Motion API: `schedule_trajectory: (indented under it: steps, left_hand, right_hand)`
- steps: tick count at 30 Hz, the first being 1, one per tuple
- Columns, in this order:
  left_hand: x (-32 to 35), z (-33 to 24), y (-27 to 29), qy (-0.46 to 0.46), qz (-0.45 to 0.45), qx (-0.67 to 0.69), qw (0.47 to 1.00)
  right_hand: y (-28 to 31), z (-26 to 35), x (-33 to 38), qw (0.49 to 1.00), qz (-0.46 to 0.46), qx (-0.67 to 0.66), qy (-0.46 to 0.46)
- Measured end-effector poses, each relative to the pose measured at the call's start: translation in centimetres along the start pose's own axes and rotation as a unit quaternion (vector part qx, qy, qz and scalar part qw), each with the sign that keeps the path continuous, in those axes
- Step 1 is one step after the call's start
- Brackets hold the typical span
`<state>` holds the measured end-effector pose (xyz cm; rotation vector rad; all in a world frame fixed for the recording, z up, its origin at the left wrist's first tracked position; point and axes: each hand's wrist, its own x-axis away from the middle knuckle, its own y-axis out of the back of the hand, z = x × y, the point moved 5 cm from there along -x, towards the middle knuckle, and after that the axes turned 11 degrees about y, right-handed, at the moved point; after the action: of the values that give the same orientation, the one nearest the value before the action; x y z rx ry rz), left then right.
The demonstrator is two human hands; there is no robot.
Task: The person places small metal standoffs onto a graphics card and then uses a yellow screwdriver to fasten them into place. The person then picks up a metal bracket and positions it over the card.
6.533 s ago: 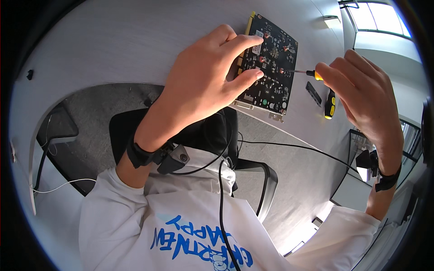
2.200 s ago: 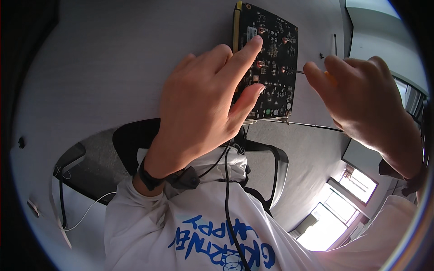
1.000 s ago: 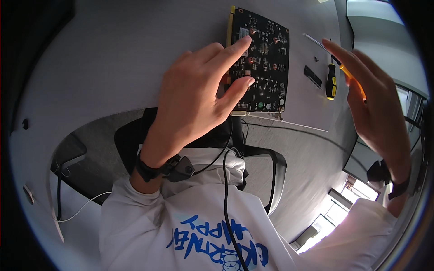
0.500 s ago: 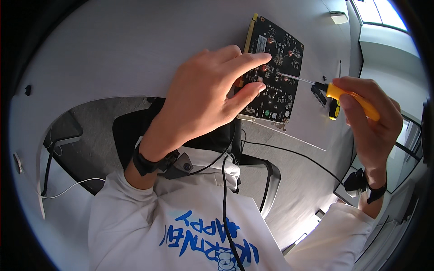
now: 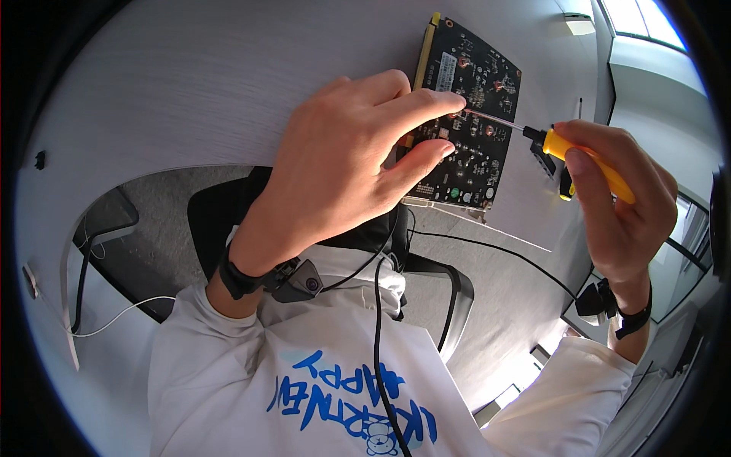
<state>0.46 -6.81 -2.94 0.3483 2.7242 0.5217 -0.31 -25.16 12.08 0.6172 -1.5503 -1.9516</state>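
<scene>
A black graphics card [image 5: 476, 164] lies back side up on the light table, its gold edge connector to the left and its metal bracket toward me. My left hand [image 5: 346, 156] holds it at its left side, index finger and thumb spread on the board; the other fingers are partly hidden. In my right hand [image 5: 628, 183], closed round its handle, is a yellow screwdriver [image 5: 560, 145]. Its thin shaft points left, and the tip is at the board's middle, beside my left index fingertip.
Behind the screwdriver lie a dark piece [image 5: 542, 160] and another yellow-and-black tool [image 5: 566, 186], both partly covered. A small black object [image 5: 40, 160] sits at far left, a white box-like item [image 5: 579, 23] at far right. A black cable [image 5: 502, 259] runs below the table edge.
The screwdriver tip has moved up and left across the board, closer to my left index finger. The card and my left hand appear slightly further right in view; both grips are unchanged.
</scene>
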Motion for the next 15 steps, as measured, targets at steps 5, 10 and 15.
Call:
schedule_trajectory:
  steps: [5, 10, 15]
  left_hand:
    - [0.05, 0.05, -0.05, 0.005, 0.0, -0.003, 1.0]
    - [0.12, 0.13, -0.1, 0.001, 0.002, -0.013, 1.0]
    - [0.15, 0.25, -0.21, -0.003, 0.002, -0.007, 1.0]
  right_hand:
    - [-0.25, -0.16, -0.05, 1.0, 0.005, -0.008, 0.002]
    - [-0.63, -0.16, -0.29, 1.0, 0.001, -0.017, 0.014]
    - [-0.74, -0.03, -0.2, 1.0, 0.019, -0.016, 0.003]
